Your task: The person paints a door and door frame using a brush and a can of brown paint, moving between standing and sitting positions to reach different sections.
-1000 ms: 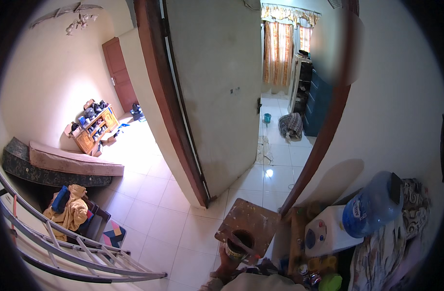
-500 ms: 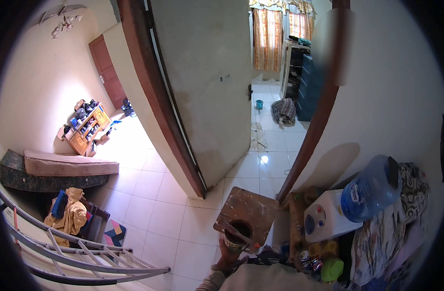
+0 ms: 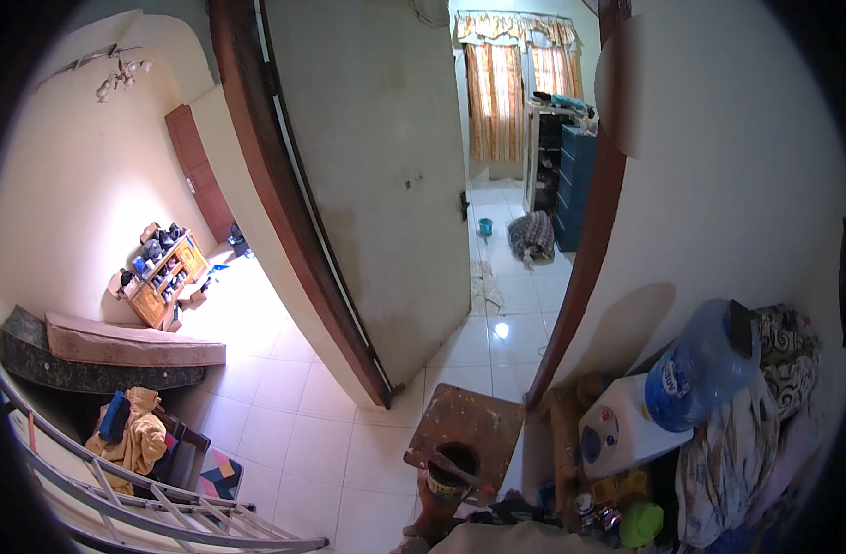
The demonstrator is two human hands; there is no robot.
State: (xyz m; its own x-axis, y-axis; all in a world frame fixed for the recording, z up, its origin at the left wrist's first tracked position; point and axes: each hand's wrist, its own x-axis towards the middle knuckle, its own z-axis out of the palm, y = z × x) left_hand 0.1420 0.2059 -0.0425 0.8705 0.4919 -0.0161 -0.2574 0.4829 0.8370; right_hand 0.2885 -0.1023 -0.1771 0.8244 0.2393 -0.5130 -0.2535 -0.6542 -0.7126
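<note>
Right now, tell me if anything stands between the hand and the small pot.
Nothing visible: the left hand grips the small pot from below, beside the stained wooden stool. A stick lies across its mouth.

Bright daylight glares off the floor tiles (image 3: 257, 305); fisheye edges bend.

A tall cream door with a dark brown wooden frame (image 3: 368, 185) stood open over the pale tiled floor (image 3: 294, 434). Against the far left wall sat a low wooden shoe rack (image 3: 160, 272), and nearer lay a long pink cushion on a dark stone ledge (image 3: 118, 346). A yellow cloth (image 3: 138, 441) was heaped beside a grey metal ladder (image 3: 155, 512). At right, a blue water bottle (image 3: 700, 365) topped a white dispenser (image 3: 617, 429). Through the doorway hung orange curtains (image 3: 515, 92) near a dark blue cabinet (image 3: 575, 185).
</note>
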